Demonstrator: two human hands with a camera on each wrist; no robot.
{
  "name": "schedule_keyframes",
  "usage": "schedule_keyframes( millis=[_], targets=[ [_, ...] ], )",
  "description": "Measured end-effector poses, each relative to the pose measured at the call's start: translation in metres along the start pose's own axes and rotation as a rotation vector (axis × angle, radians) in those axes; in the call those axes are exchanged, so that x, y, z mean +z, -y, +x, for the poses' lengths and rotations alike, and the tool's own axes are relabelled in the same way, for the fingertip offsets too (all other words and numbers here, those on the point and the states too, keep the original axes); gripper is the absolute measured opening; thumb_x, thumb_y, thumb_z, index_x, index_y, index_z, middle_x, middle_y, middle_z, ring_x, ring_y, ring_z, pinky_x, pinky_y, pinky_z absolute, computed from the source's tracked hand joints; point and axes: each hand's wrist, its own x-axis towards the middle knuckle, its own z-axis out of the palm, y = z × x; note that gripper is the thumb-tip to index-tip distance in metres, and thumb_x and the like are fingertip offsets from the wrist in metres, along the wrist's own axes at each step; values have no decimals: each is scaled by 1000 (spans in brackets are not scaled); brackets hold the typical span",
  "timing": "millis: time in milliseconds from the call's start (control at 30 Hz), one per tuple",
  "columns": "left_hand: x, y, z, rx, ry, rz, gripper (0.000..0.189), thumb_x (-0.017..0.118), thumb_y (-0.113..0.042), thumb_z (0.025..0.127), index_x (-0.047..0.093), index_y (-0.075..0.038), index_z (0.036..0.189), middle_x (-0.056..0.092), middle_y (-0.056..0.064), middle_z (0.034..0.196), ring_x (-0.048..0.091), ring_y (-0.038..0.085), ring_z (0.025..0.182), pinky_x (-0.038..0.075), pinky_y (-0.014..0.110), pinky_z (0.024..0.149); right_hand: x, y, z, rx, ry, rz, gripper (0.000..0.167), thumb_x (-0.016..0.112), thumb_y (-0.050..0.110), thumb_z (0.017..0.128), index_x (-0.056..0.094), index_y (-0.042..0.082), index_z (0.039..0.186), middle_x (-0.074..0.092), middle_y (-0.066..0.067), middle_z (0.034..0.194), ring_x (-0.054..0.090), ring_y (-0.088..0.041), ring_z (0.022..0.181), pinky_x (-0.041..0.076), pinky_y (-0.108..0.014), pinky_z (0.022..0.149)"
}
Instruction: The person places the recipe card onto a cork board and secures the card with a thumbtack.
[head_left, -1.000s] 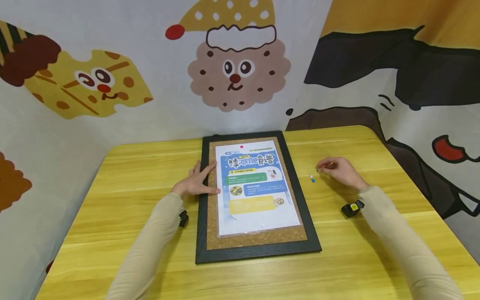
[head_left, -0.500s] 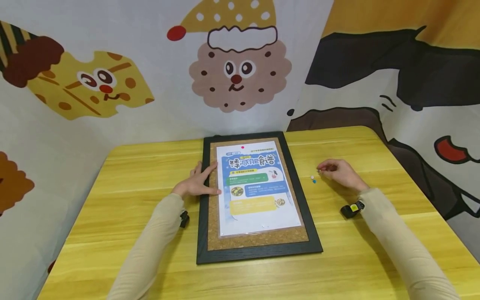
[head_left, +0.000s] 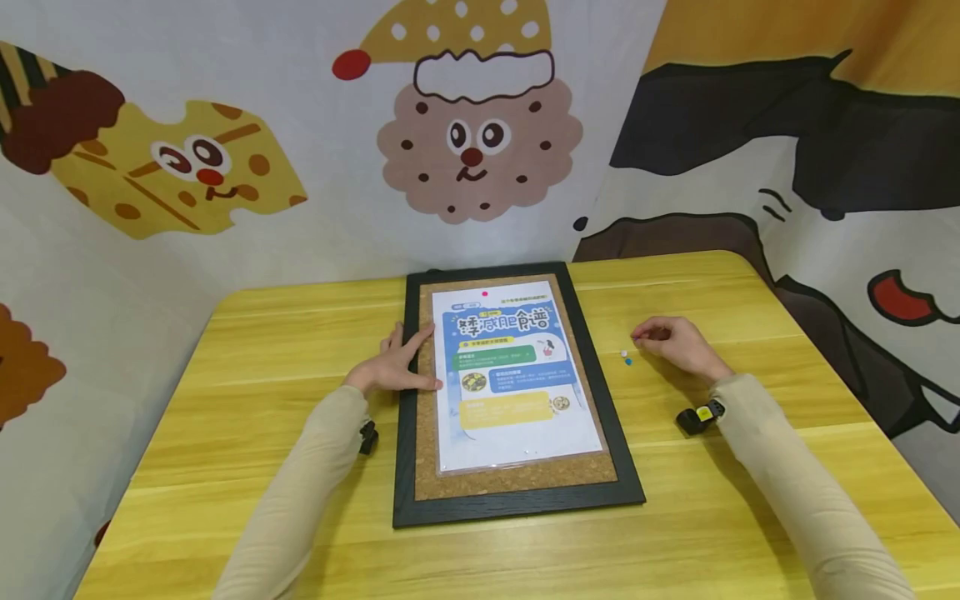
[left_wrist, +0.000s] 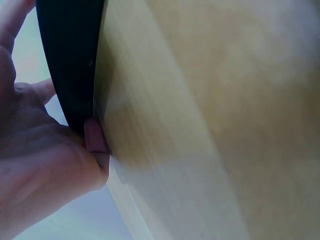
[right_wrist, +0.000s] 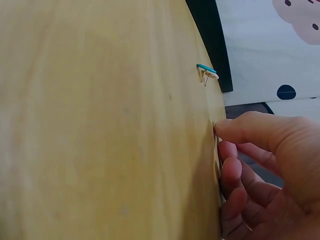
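Note:
My left hand (head_left: 393,367) rests spread over the left side of a black-framed corkboard (head_left: 517,504), its thumb and index fingertip reaching the poster (head_left: 495,442). In the left wrist view, one finger bends against the outer edge of the black frame (left_wrist: 70,55). My right hand (head_left: 678,346), low over the table right of the board, pinches a small reddish thumbtack (right_wrist: 215,131) between thumb and fingers, mostly hidden by them. Just left of these fingertips lie a white thumbtack (head_left: 623,354) and a blue thumbtack (head_left: 628,362); their metal points show in the right wrist view.
A pink thumbtack (head_left: 484,293) sits at the poster's top edge. The board lies flat on a yellow wood-grain table (head_left: 225,433), its far end close to a cartoon-printed curtain (head_left: 315,242). Black wrist cameras, one seen at the right cuff (head_left: 697,419), hang beneath both forearms.
The right fingers have closed a little at the tabletop, and a reddish tip now shows between them. The left hand and the board have stayed put.

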Motion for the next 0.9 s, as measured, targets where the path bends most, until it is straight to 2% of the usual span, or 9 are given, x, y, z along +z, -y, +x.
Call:
schedule_keyframes(
  millis=[433,600,900],
  targets=[
    [-2,0,-2,4,3,-29,108,75,-46,81,2,-22,157,-25,27,152,-11,53,137,13,74,101,-1,2,1,19,22,2,14,63,10,94,70,0,102,66,-14,99,57,-22,84,45,-24,68],
    [-1,0,-1,-3,9,-21,108,74,-46,81,1,-23,157,-26,25,153,-12,52,138,12,73,102,-2,3,2,33,25,25,17,62,14,96,69,1,104,66,-16,103,57,-21,83,46,-24,64],
    [0,0,0,-6,5,-27,108,75,-45,81,2,-23,157,-25,26,153,-13,51,139,12,72,102,1,11,5,-10,39,108,20,61,15,96,67,-2,106,67,-18,100,61,-19,81,49,-27,61]
  ],
)
